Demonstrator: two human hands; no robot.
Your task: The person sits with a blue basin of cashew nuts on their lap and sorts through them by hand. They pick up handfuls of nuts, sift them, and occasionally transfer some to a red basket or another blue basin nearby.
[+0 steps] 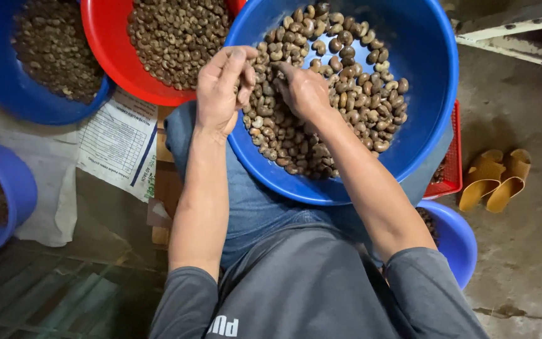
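Both hands meet over the blue basin (421,56) on the lap; left hand (221,88) has its grip clenched on nuts (346,94), right hand (305,91) pinches one beside it; red basin (111,37) sits left of them.

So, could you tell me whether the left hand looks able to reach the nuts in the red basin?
Probably yes: the left hand is beside the red basin, whose nuts lie uncovered.
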